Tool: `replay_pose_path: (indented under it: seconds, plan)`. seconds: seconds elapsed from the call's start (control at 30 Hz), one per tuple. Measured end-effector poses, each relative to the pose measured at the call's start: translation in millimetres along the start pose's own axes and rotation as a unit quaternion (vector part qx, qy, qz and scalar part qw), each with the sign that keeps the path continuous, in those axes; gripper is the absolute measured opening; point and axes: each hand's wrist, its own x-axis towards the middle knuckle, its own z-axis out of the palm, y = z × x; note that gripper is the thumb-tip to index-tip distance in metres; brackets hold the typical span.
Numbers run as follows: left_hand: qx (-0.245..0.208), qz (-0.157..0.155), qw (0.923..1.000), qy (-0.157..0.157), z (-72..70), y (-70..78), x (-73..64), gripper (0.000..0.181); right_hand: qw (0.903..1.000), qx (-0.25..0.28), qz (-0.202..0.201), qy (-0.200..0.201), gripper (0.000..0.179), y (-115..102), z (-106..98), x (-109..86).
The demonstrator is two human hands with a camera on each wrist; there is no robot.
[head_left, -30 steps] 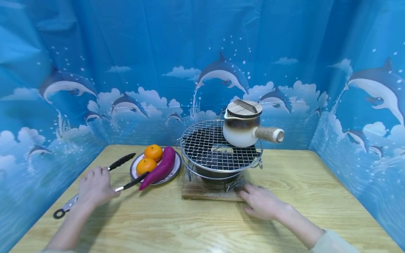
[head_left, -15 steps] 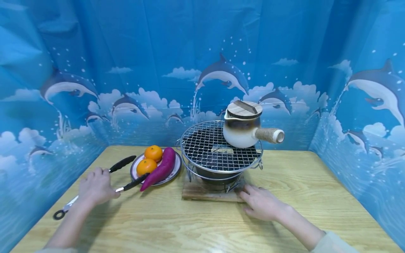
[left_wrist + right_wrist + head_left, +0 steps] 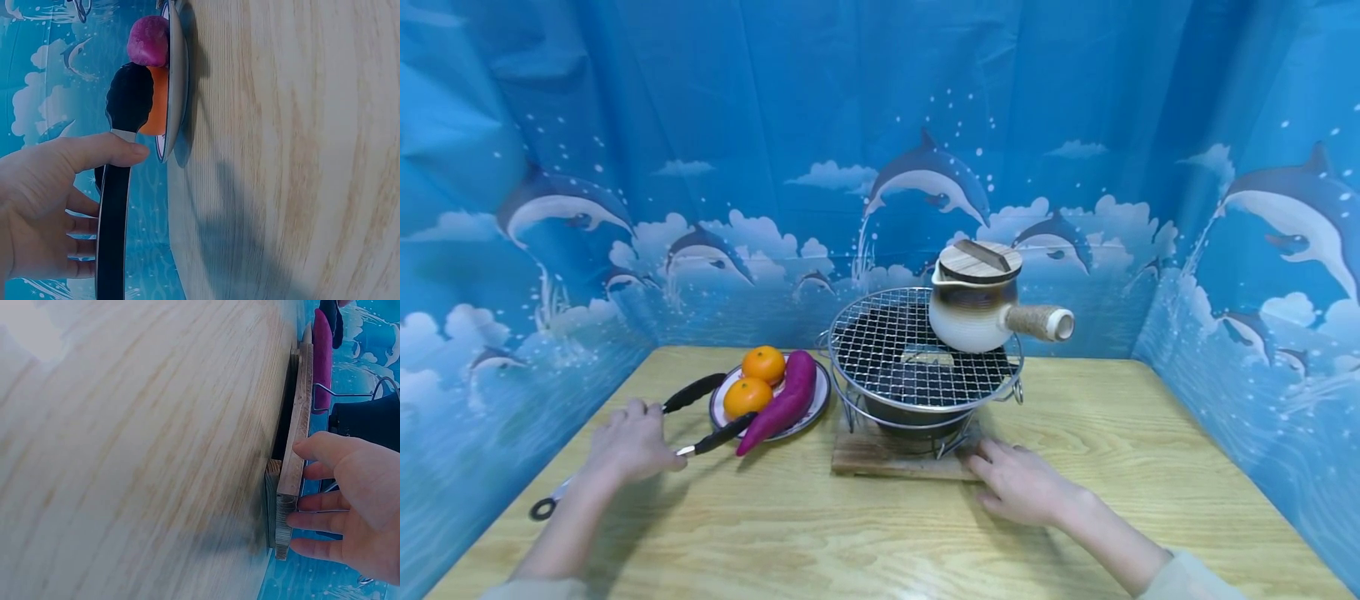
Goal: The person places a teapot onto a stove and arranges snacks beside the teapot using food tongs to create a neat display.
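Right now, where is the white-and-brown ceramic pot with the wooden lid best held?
I'd grip the pot by its straight, twine-wrapped handle, coming from the person's right: it juts out that way, past the round metal mesh grate.

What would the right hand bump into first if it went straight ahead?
The board: the right hand seems to touch it with its fingers, though exact contact is hard to judge.
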Motion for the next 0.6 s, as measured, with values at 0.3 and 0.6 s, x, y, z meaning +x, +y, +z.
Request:
replay_pose_path:
  seconds: [0.3,0.6]
  plan:
    - [0.004,0.020,0.9998,-0.007,0.1,-5.2,4.7,0.095,1.0000,0.003,0.006,-0.004,0.035,-0.4,0.8,0.6]
    - [0.020,0.036,0.9991,0.009,2.4,-3.9,6.4,0.093,0.9999,0.007,0.010,-0.009,0.035,-1.6,0.7,0.7]
